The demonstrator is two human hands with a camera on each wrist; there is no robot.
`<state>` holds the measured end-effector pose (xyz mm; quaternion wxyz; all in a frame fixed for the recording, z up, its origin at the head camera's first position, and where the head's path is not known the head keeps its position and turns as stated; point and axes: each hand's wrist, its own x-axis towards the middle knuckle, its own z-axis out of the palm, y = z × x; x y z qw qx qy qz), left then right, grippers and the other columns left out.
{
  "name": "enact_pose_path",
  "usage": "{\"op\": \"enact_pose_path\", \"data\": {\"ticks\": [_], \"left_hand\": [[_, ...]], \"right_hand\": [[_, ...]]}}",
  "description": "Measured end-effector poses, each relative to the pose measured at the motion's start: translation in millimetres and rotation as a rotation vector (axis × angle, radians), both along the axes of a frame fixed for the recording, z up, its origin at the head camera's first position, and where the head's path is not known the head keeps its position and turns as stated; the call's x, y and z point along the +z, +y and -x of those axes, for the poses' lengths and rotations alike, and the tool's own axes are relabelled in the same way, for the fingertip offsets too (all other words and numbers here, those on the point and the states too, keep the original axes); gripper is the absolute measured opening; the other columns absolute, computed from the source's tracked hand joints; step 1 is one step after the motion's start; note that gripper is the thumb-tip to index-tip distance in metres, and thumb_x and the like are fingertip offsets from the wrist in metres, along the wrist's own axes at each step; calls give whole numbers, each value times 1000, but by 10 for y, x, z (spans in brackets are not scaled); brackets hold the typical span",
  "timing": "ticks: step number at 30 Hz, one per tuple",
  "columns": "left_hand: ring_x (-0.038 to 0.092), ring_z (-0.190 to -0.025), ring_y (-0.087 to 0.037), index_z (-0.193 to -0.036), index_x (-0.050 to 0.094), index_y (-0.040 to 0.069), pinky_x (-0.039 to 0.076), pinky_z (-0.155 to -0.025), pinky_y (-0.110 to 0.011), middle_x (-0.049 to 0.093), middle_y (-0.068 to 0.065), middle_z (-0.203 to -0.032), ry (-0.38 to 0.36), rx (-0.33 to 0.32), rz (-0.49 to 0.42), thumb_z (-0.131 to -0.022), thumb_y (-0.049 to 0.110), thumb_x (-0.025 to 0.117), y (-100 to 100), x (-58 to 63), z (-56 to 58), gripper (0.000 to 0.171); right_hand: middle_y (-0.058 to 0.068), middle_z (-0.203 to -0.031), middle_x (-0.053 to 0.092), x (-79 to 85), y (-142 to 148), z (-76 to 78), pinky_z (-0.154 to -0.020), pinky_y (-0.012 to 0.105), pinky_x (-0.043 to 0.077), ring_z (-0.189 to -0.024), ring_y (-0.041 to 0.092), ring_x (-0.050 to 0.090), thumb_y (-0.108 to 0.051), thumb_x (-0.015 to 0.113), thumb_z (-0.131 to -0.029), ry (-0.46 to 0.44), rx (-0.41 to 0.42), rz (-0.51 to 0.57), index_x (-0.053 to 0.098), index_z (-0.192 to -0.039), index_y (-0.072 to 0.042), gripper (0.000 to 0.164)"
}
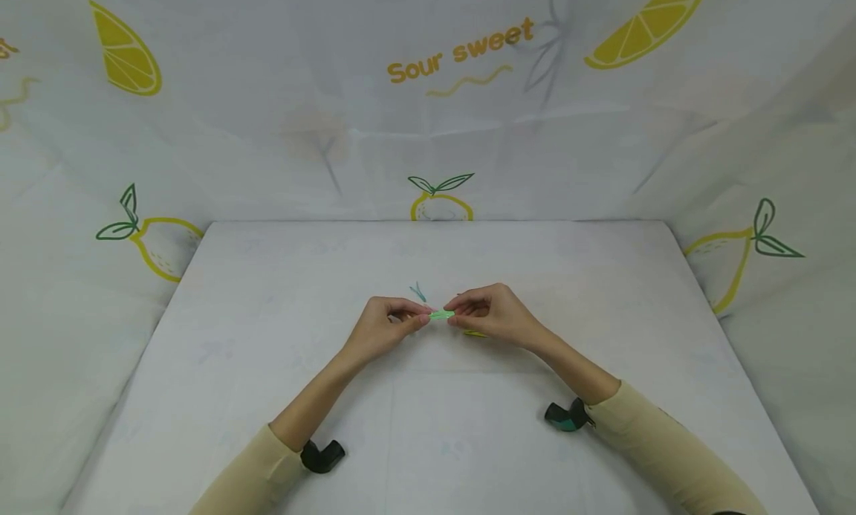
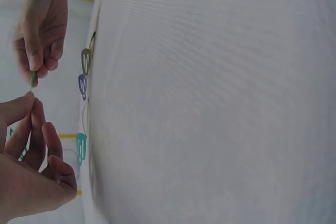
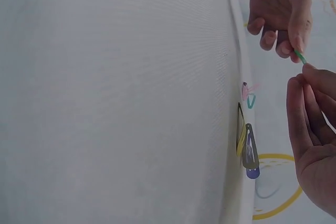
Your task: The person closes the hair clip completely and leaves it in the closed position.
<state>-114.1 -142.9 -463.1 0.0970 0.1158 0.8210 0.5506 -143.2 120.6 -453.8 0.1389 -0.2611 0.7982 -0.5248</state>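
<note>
A small green snap hair clip (image 1: 441, 315) is stretched between both hands above the middle of the table. My left hand (image 1: 377, 331) pinches its left end between thumb and forefinger. The other end is pinched by my right hand (image 1: 500, 316). Beyond the hands, a teal hair clip (image 1: 417, 293) lies on the table, and a yellow hair clip (image 1: 475, 334) shows partly under the right hand. The right wrist view also has a pink clip (image 3: 245, 91), an olive clip (image 3: 255, 158) and a purple clip (image 3: 253, 173) close by.
The white-covered table (image 1: 441, 441) has its far edge against a hanging cloth (image 1: 267, 128) printed with lemons. More of this cloth hangs at both sides. Dark wrist-camera mounts (image 1: 323, 456) stick out by the sleeves, low over the table.
</note>
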Motion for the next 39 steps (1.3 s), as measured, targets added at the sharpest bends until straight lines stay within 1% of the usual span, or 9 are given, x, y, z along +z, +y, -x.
{"op": "enact_pose_path", "data": {"ticks": [4,8,11,16,22,26,29,35,39], "left_hand": [[64,-79,-13,-107,86,12,48,-66,-20,84,-6,-102,3,-12,7,-98,20,82,-17,-10,15,13],[63,-81,-12,-108,87,13,47,-68,-20,85,-5,-102,8,-21,24,-97,19,83,-35,-23,26,14],[63,-83,-13,-107,87,15,46,-71,-21,84,-3,-99,2,-17,58,-96,19,84,-48,-39,28,12],[63,-84,-13,-103,87,16,47,-75,-23,80,-1,-93,-22,-21,96,-95,18,84,-58,-51,27,9],[61,-79,-11,-101,87,14,47,-72,-22,77,0,-88,-15,-51,99,-94,16,84,-59,-64,48,8],[59,-74,-8,-101,86,10,47,-68,-20,75,-2,-84,2,-87,100,-94,11,82,-62,-78,57,8],[58,-73,-8,-101,85,9,47,-67,-19,74,-3,-83,1,-106,109,-94,9,81,-63,-83,54,8],[58,-72,-7,-101,84,10,47,-68,-19,74,-1,-83,-15,-115,145,-94,9,80,-53,-109,59,8],[59,-72,-7,-101,84,10,46,-67,-19,75,-1,-83,-2,-107,177,-94,9,80,-44,-121,67,9]], "right_hand": [[13,-99,82,-25,-3,7,-77,21,62,-81,8,74,-6,86,-91,3,1,-11,83,-110,-3,19],[14,-99,82,-50,-2,14,-78,20,62,-81,9,75,-6,86,-91,-14,6,-15,83,-111,-1,20],[13,-99,83,-62,-4,19,-78,20,62,-81,9,75,-7,86,-92,-27,9,-25,83,-110,-2,19],[10,-100,83,-59,-16,28,-79,21,62,-82,7,74,-8,86,-92,-1,28,-67,84,-109,-3,18],[10,-99,83,-15,-28,42,-80,22,63,-84,8,75,-9,86,-92,25,54,-127,84,-107,-4,16],[9,-101,83,3,-38,53,-80,22,62,-84,8,74,-10,85,-93,21,78,-164,84,-106,-4,14],[8,-99,82,9,-47,62,-80,21,62,-83,8,72,-9,85,-93,15,91,-188,84,-105,-5,12],[6,-96,82,6,-80,71,-78,20,60,-81,7,71,-8,85,-93,20,116,-218,84,-103,-5,11],[5,-95,82,1,-93,78,-77,20,60,-80,6,70,-9,86,-92,37,119,-228,84,-102,-4,11]]}}
